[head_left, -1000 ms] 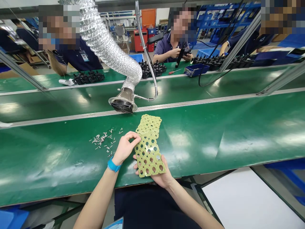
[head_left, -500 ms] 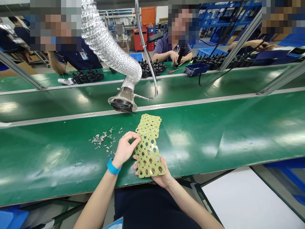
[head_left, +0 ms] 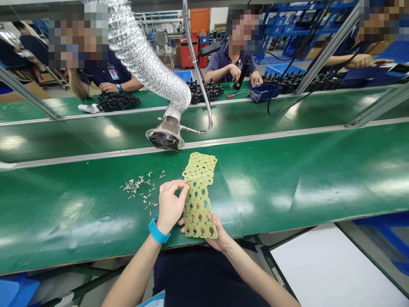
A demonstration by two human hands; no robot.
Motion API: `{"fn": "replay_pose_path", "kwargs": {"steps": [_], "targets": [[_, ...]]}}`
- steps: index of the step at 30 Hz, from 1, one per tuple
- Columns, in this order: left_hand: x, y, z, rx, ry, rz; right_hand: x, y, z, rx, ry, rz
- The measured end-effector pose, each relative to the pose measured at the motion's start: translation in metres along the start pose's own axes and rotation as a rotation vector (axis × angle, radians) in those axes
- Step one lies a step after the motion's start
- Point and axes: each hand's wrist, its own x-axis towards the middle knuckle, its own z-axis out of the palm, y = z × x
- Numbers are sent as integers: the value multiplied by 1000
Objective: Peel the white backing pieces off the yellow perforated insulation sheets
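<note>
A thin yellow-green panel [head_left: 204, 224] with rows of round holes is tilted up in front of me. My right hand [head_left: 220, 238] grips its lower part from beneath, some fingers showing at the left edge. At the upper left edge, my left hand [head_left: 170, 207] has thumb and forefinger pinched together; whether they hold the edge or a small piece is too small to tell. Another holed panel [head_left: 208, 161] lies flat on the green work surface just beyond. Left of my left hand, several small silvery metal pieces [head_left: 136, 184] are scattered in a loose pile.
A fume extractor nozzle [head_left: 166, 135] on a silver duct hangs above the far side of the green bench [head_left: 287, 170]. Co-workers sit across, near black parts [head_left: 118, 102] and a blue tray [head_left: 264, 92]. A white board [head_left: 332, 264] stands at the lower right.
The held panel has turned and tilted, its lower right corner shifting left. My left wrist has swung slightly right and down, with its pinch staying at the upper left edge.
</note>
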Motion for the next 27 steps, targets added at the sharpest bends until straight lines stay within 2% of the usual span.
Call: {"fn": "replay_pose_path", "kwargs": {"steps": [8, 18, 21, 27], "targets": [[-2, 1, 2, -28, 30, -48, 0, 2, -2, 4, 1, -14], [-7, 3, 2, 93, 39, 103, 0, 9, -9, 3, 36, -8], [-6, 3, 1, 61, 26, 80, 0, 7, -7, 5, 33, -11], [-2, -6, -6, -118, -82, -30, 0, 0, -1, 19, -38, -18]]}}
